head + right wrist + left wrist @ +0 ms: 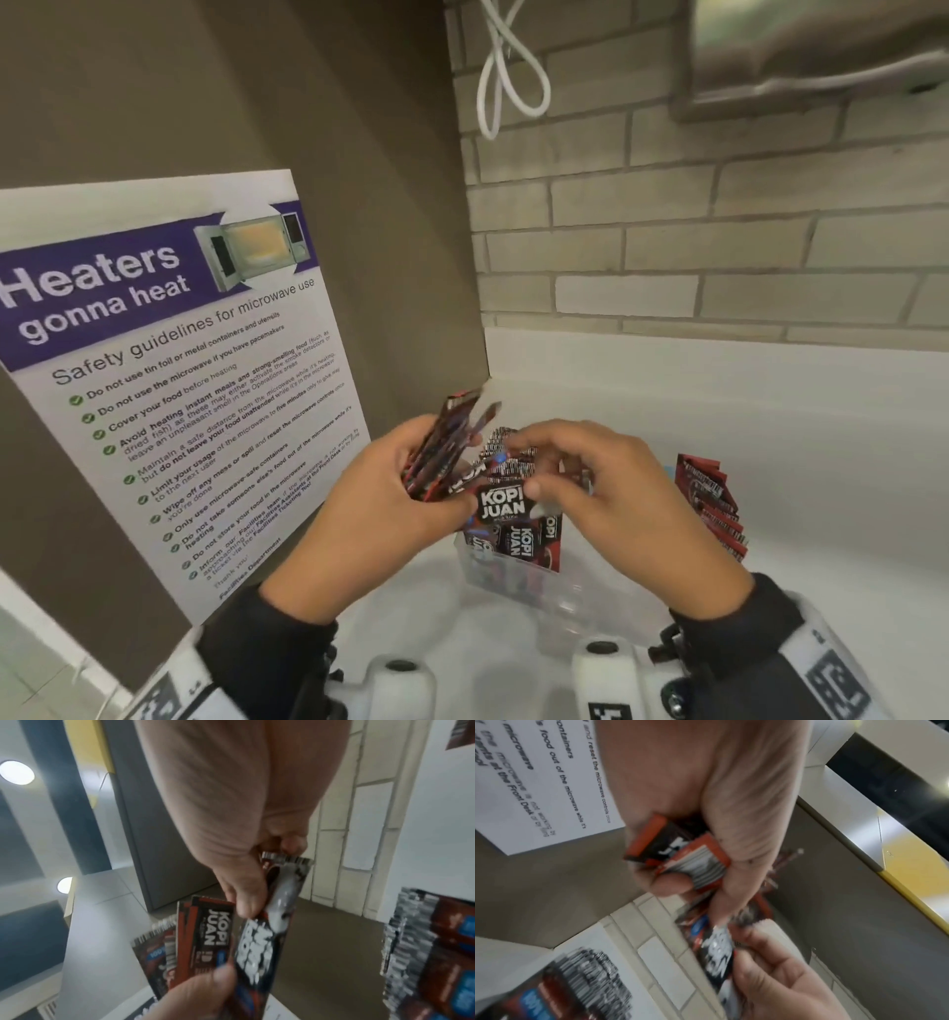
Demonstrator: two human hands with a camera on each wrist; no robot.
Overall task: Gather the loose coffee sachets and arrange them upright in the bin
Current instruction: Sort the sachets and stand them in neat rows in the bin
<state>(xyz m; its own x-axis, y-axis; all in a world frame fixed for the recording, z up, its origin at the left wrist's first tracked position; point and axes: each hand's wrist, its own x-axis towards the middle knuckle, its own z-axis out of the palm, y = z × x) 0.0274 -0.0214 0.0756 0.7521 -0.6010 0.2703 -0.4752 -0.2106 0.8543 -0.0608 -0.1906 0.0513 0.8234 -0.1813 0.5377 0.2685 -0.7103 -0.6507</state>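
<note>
Here, nearest you, both dark sleeves reach over the white table (821,462). Your left hand (380,519) is curled round a fanned bundle of sachets (447,452), thumb pressed on the front one. Your right hand (611,493) pinches a single Kopi Juan sachet (502,502) between thumb and fingertips, held just beside the bundle and above the clear bin (534,580). More sachets stand upright inside the bin, and a further red stack (711,506) leans at its right end. Left of the hands a microwave safety poster (169,360) hangs on the brown panel; beyond is a brick wall (719,231) with a white cord (506,67).
</note>
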